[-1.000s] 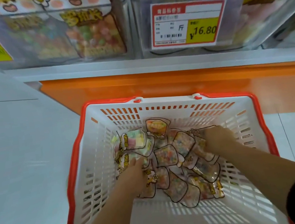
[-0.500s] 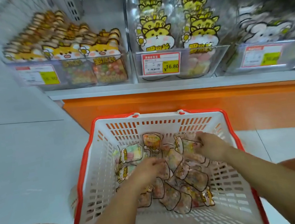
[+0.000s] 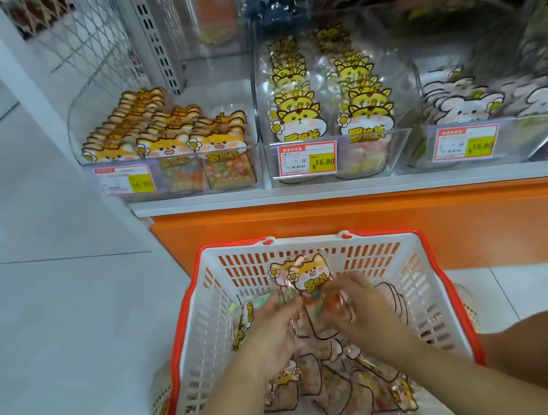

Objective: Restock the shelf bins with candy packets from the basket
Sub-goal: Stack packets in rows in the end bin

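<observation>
A white basket with a red rim [image 3: 446,275] sits on the floor before the shelf, with several candy packets [image 3: 336,386] lying in it. Both hands are inside it, lifting a small stack of cat-faced candy packets [image 3: 310,273] upright. My left hand [image 3: 274,331] grips the stack's left side and my right hand [image 3: 361,310] pinches its right side. Above, the left clear bin [image 3: 173,185] holds orange cat packets, the middle bin [image 3: 363,161] yellow cat packets, and the right bin [image 3: 516,143] white animal packets.
The white shelf edge [image 3: 332,188] over an orange base panel [image 3: 440,221] stands just behind the basket. Price tags [image 3: 308,161] hang on the bin fronts. Pale floor tiles [image 3: 55,320] stretch to the left. My knees show at both lower corners.
Both hands have come together from separate spots among the packets and raised a stack of packets upright. The view has tilted up, showing more of the shelf bins.
</observation>
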`<state>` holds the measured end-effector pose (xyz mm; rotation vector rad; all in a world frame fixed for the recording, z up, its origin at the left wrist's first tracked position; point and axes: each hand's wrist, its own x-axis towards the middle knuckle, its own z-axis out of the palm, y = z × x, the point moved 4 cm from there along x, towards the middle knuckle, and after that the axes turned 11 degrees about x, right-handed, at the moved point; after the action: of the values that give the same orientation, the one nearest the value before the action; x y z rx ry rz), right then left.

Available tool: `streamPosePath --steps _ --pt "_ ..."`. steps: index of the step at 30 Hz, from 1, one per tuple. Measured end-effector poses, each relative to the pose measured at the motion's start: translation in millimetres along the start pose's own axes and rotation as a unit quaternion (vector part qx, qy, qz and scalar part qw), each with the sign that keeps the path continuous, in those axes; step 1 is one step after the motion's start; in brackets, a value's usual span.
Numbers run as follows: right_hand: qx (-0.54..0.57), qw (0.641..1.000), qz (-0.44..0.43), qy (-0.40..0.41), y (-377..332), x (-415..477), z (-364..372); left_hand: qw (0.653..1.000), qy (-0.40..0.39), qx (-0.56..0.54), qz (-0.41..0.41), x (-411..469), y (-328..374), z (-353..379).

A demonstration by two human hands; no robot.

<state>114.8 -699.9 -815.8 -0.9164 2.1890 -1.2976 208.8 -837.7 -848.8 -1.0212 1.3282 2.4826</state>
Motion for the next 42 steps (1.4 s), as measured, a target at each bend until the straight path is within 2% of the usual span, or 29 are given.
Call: streamPosePath --steps 2,3,5,7,10,14,18,21,23,25,28,30,33,37,40,42 --pt "0.062 0.992 0.094 0.064 11.0 7.9 -10.6 1.0 0.02 0.011 -0.001 5.1 -0.8 -4.5" --pt "0.103 0.981 0.15 0.065 17.3 11.3 -13.7 0.999 0.029 0.021 -0.006 5.8 -0.6 -4.0" --pt "0.136 0.968 0.208 0.034 32.4 16.3 -15.0 0.999 0.037 0.015 -0.021 9.9 -3.7 -5.1" --pt "0.143 0.962 0.226 0.048 42.4 19.4 -17.5 0.998 0.05 -0.019 -0.029 12.7 -7.2 -5.7" --pt "0.198 0.935 0.268 0.121 52.5 20.9 -22.6 0.993 0.111 -0.015 -0.04 17.1 -10.6 -10.8" --pt "0.191 0.946 0.255 0.053 46.1 21.3 3.6 0.992 0.113 0.014 -0.054 24.6 -17.1 -10.7" --pt "0.171 0.958 0.229 0.031 56.2 12.3 40.0 0.976 0.133 0.164 -0.04 33.0 -26.2 -7.7" --pt "0.056 0.965 0.256 0.015 94.9 17.4 29.9 0.946 0.191 0.255 -0.054 43.7 -35.5 -21.7" --pt "-0.133 0.959 0.248 -0.011 127.4 25.0 9.0 0.928 0.224 0.292 -0.059 46.0 -34.2 -29.9" --pt "-0.274 0.933 0.23 -0.034 154.3 35.8 -9.8 0.922 0.231 0.304 -0.068 47.1 -36.9 -36.6" --pt "-0.347 0.888 0.281 -0.114 176.0 50.7 -21.5 0.919 0.242 0.296 -0.091 48.7 -43.0 -46.4" --pt "-0.429 0.85 0.264 -0.157 182.5 58.1 -18.5 0.915 0.239 0.313 -0.087 49.1 -47.9 -49.0" --pt "-0.496 0.82 0.242 -0.151 186.3 62.2 -15.0 0.911 0.238 0.331 -0.063 47.3 -51.9 -50.9" --pt "-0.448 0.842 0.266 -0.137 184.4 61.7 -13.0 0.907 0.25 0.336 -0.042 42.4 -50.7 -52.7" --pt "-0.314 0.885 0.315 -0.136 180.7 57.9 -13.1 0.906 0.247 0.343 -0.026 41.5 -47.4 -52.0" --pt "-0.226 0.922 0.291 -0.119 166.2 57.9 -14.4 0.907 0.249 0.339 -0.018 39.4 -43.8 -49.3"
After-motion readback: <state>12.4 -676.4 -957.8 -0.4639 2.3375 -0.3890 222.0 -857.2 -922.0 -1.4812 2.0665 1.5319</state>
